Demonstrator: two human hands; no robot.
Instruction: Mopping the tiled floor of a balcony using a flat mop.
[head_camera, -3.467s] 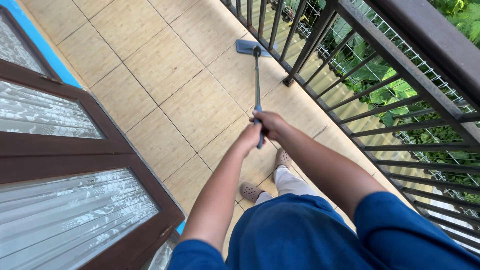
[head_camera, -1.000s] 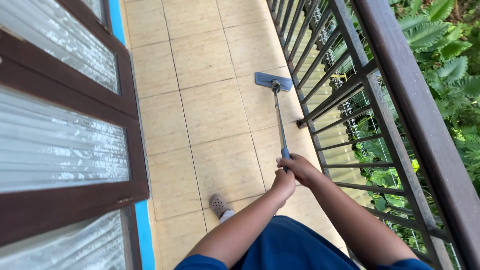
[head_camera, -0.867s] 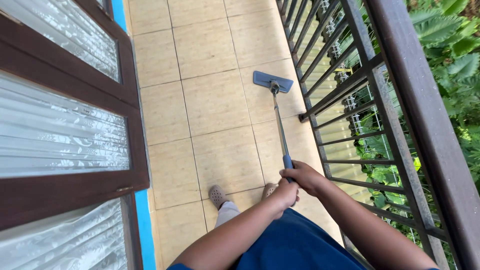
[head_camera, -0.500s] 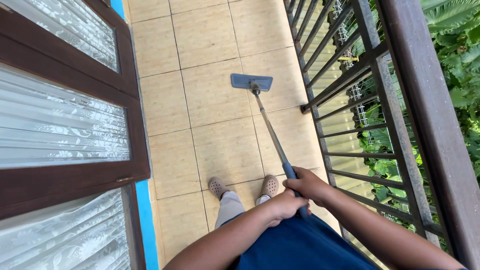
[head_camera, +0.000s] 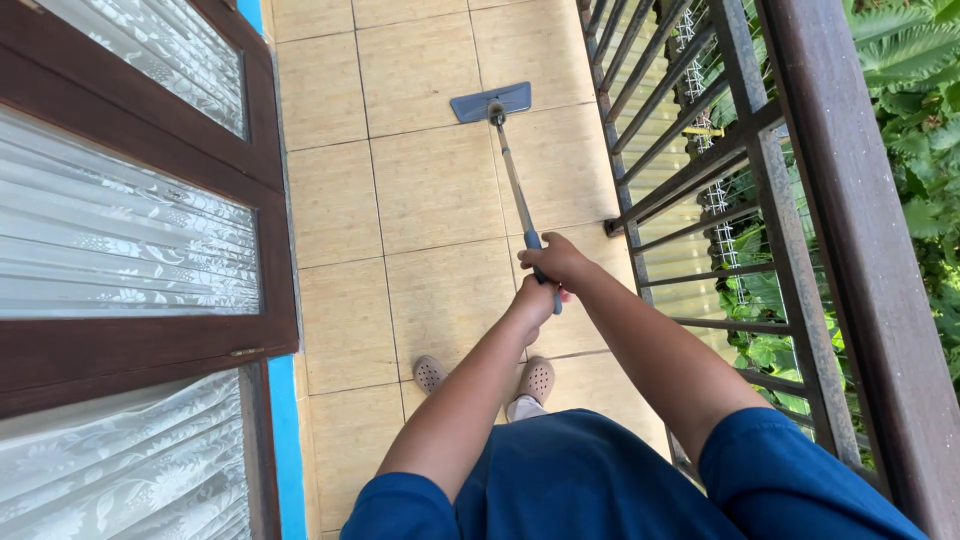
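Note:
I hold a flat mop with both hands. Its grey rectangular head (head_camera: 491, 101) lies flat on the beige tiled floor (head_camera: 430, 190), ahead of me. The thin metal handle (head_camera: 512, 180) slants back from the head to my hands. My right hand (head_camera: 553, 259) grips the handle higher up, and my left hand (head_camera: 535, 297) is closed around it just below. Both arms reach forward from blue sleeves. My feet in beige perforated clogs (head_camera: 431, 374) stand on the tiles under my hands.
A dark metal railing (head_camera: 720, 150) with a wide wooden top rail runs along the right, green plants beyond it. On the left is a brown wooden door (head_camera: 150, 200) with patterned frosted glass, and a blue strip (head_camera: 283, 440) at its foot.
The mop head has slid left and farther from the railing, then forward again. My hands stayed closed on the handle and my view shifted slightly.

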